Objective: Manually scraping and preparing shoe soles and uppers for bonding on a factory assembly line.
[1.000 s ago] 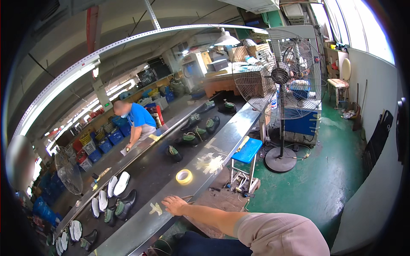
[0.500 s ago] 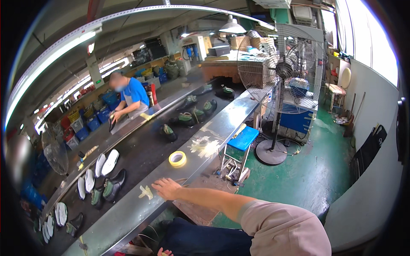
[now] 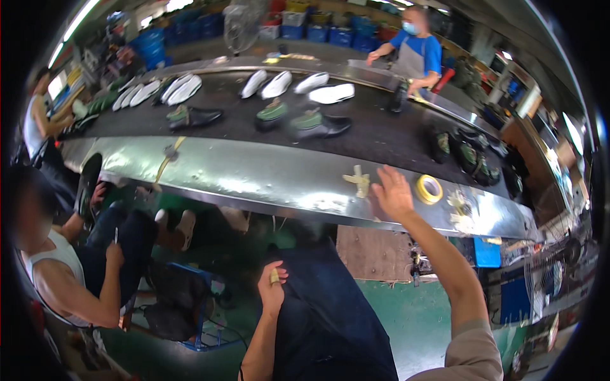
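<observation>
At bench near edge, your right hand (image 3: 393,193) lies open between paper scrap (image 3: 359,181) and tape roll (image 3: 429,188); left hand (image 3: 272,287) pinches small yellow bit (image 3: 274,277) — keep that grip firm

R arm stretched fwd and up from lower right, sleeve at shoulder, forearm bare. R hand (image 3: 392,192) open, palm down, fingers spread, lying flat. L arm bent, coming up from bottom edge, forearm upright. L hand (image 3: 272,287) low by lap, fingers curled in, pinching sth small and pale.
</observation>
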### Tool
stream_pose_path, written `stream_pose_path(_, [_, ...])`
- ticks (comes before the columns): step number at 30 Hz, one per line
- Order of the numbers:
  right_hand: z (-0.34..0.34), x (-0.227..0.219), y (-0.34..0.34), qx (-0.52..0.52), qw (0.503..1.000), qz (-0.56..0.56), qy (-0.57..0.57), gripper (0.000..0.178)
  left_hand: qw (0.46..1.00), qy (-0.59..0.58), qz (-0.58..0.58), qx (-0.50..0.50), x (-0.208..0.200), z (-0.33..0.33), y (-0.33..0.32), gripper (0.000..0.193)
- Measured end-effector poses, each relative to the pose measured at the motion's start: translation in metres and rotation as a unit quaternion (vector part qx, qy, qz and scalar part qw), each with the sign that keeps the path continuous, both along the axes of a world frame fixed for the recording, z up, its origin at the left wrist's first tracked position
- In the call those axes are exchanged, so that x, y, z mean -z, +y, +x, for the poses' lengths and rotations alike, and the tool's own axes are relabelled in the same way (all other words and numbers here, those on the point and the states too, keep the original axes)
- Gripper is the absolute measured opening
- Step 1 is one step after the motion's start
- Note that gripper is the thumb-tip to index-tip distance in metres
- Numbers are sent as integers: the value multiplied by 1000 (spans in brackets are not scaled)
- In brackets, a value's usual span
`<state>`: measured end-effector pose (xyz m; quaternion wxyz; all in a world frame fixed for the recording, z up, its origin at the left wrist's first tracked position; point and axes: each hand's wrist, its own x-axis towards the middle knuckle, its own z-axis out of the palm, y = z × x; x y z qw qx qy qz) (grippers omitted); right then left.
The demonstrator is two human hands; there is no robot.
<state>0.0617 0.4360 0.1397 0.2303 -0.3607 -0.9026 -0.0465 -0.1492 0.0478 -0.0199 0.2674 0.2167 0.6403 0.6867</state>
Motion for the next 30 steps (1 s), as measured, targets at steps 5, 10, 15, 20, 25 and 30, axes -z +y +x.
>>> stream_pose_path(5, [-52,-26,35,-62,998,0,8,53,999,-32,-18,18,11,-9,10,55])
stream_pose_path(10, [-167,-59,74,-154,988,21,17,44,998,-33,-47,13,13,-15,25,59])
stream_pose_path(15, [-336,-73,132,-240,968,69,32,36,990,65,-128,-5,-2,-42,38,62])
stream_pose_path(20, [-479,-79,208,-280,948,116,-98,29,972,100,-212,-14,0,-70,53,61])
stream_pose_path(25, [-582,-45,250,-212,907,181,-314,85,960,81,-258,-75,10,-86,48,59])
stream_pose_path(30, [-599,-26,276,-214,855,280,-381,62,954,75,-275,-90,7,-92,52,59])
